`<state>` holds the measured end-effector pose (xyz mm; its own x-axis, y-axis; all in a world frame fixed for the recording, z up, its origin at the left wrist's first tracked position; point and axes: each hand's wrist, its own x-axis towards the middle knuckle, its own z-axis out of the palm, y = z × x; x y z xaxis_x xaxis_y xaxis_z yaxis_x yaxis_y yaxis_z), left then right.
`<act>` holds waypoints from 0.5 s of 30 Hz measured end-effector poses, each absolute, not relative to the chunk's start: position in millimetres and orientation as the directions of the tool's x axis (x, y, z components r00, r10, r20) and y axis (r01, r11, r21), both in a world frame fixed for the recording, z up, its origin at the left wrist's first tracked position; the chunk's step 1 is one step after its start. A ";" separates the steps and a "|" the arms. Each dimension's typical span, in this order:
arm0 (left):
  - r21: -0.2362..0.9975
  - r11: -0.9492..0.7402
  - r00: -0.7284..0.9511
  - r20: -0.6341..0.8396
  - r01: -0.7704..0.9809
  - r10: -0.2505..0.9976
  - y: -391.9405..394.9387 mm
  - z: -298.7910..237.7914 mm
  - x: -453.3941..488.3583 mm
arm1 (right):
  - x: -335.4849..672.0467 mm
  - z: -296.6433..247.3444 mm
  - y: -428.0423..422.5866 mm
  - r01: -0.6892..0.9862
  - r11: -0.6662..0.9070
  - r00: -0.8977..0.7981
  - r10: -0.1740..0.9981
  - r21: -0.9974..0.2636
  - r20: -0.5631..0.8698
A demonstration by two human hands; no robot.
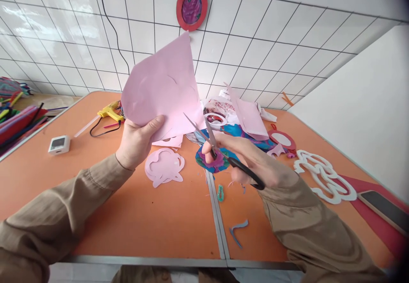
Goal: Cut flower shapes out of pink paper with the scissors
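My left hand (139,140) grips a large pink felt sheet (162,87) by its lower left edge, thumb on the near face, and holds it up off the table. Faint curved lines show on the sheet. In my right hand (252,159) is a pair of scissors with black handles (244,172); the blades are spread apart at the sheet's lower right corner, and I cannot tell whether they touch it. Below the sheet lie pink cut-out shapes (164,166) on the table. A round piece of blue and purple flowered fabric (214,159) lies under the scissors.
A yellow glue gun (110,112) and a small white device (59,144) stand on the left. White cut-out rings (326,176) and a phone (385,208) lie at the right. Another pink sheet (249,115) leans at the back. A green clip (220,192) is near the table seam.
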<state>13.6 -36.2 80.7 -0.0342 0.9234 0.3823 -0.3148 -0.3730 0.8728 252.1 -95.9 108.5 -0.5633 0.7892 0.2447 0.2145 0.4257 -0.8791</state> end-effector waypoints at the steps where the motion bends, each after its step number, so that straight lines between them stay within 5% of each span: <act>1: 0.874 -0.366 -0.045 0.372 -0.319 0.927 -35.6 82.1 13.2 | 253.1 108.0 -93.9 0.229 0.414 -0.586 0.781 -0.881 0.214; 15: 0.806 -0.442 -0.124 0.430 -0.394 0.894 -24.2 93.3 1.1 | 264.6 113.8 -86.2 0.237 0.352 -0.642 0.757 -0.905 0.126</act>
<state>1.1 -24.2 93.3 -0.1243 0.8944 0.4297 -0.3938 -0.4420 0.8060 264.6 -86.2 113.8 -0.6416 0.7566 0.1264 0.2368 0.3522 -0.9055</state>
